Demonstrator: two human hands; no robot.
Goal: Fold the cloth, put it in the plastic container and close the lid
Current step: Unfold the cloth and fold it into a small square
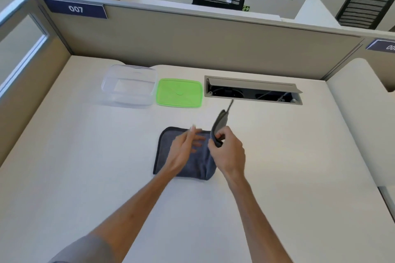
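Note:
A grey-blue cloth (168, 145) with a dark hem lies partly folded on the white desk, in the middle. My right hand (228, 149) pinches its right corner and holds that flap lifted upright above the desk. My left hand (186, 145) hovers flat over the cloth's middle with fingers spread, holding nothing. The clear plastic container (128, 85) stands open at the back left. Its green lid (179, 93) lies flat on the desk just right of it, apart from both hands.
An open cable hatch (253, 90) with a raised flap is set in the desk at the back right. Beige partition walls (192, 38) close off the back and left. The desk's curved right edge (352, 134) drops away.

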